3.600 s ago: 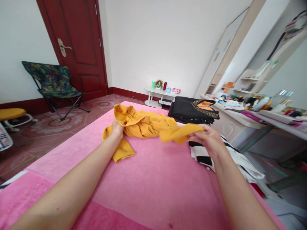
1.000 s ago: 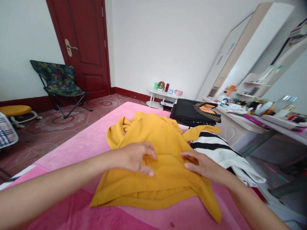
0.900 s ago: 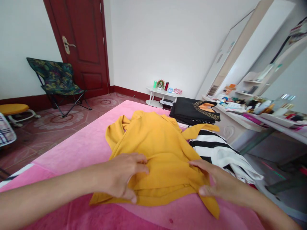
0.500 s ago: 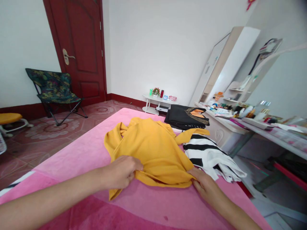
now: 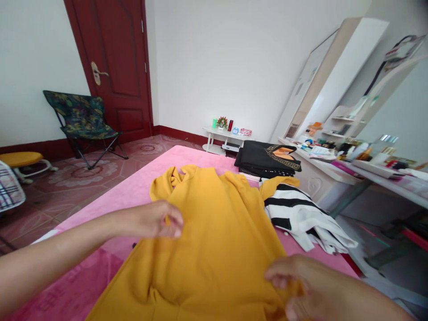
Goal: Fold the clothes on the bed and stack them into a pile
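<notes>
A mustard-yellow garment lies spread lengthwise over the pink bed cover, its collar end far from me and its hem drawn up close to the camera. My left hand pinches the garment's left edge with fingers closed. Near the bottom edge of the view, my right hand is closed on the garment's lower right part.
A black-and-white striped garment lies to the right of the yellow one, and a folded black garment lies behind it. A cluttered white dresser runs along the right. A folding chair, a dark red door and a small white table stand beyond.
Both hands have pulled the yellow garment's lower edge toward me, so it now lies stretched out long. Earlier it was bunched, then flattened and gathered at the hem.
</notes>
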{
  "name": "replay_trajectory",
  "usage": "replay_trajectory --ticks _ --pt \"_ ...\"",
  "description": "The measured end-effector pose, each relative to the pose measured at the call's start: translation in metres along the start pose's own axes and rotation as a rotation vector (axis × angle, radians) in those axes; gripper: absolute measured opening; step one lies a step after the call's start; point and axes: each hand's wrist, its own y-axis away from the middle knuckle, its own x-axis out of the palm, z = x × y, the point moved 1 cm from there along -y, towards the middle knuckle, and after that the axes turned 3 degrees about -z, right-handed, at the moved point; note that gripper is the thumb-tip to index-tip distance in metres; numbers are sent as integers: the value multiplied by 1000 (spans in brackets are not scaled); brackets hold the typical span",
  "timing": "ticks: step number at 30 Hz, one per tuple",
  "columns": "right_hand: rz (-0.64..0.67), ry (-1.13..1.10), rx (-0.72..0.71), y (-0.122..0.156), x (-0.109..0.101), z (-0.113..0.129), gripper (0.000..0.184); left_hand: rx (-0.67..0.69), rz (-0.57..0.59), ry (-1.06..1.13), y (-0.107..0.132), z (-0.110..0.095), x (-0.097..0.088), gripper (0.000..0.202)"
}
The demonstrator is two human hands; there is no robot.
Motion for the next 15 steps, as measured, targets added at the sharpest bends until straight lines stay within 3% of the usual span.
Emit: replay_trajectory --ticks 2,4,6,8,12,15 --pt "-39 -54 -22 -32 -7 1 35 -134 -403 -268 -22 36 -13 29" --pt "-119 -104 -96 -70 -6 -2 33 -347 -593 -446 -40 70 -21 57" --pt "-206 -137 -175 -108 3 -11 31 -524 -626 -481 -53 95 -24 84" --pt "-316 -132 -219 -140 19 -23 26 -627 -609 -451 -63 112 -23 91" --pt "-569 1 -165 -173 45 -43 14 -672 -612 -464 -76 125 -23 68" --pt "-597 -3 -180 -173 48 -45 13 -625 -582 -501 -82 125 -26 42"
